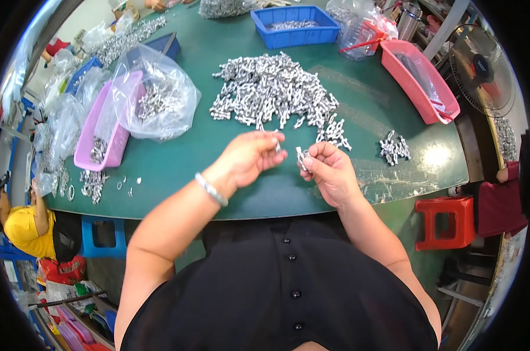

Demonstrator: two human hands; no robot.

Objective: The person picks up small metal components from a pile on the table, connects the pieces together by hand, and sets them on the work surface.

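Note:
My right hand (333, 172) pinches a small silver metal link part (302, 157) between thumb and fingers, just above the near side of the green table. To its left, my left hand (250, 158) is closed with its fingertips together on a small silver piece (278, 146), mostly hidden by the fingers. The two hands are a short gap apart. Beyond them lies a large heap of silver metal link parts (270, 88), with a few strays (335, 133) spilling toward my right hand. A separate small pile of the same parts (394, 147) sits farther right.
A clear plastic bag (180, 111) and a purple basket (124, 149) stand on the left. At the back is a blue tray (297, 42); a pink basket (414, 61) is at right. Red stool (464, 219) and fan stand beyond the table. A person in yellow (28, 231) sits at left.

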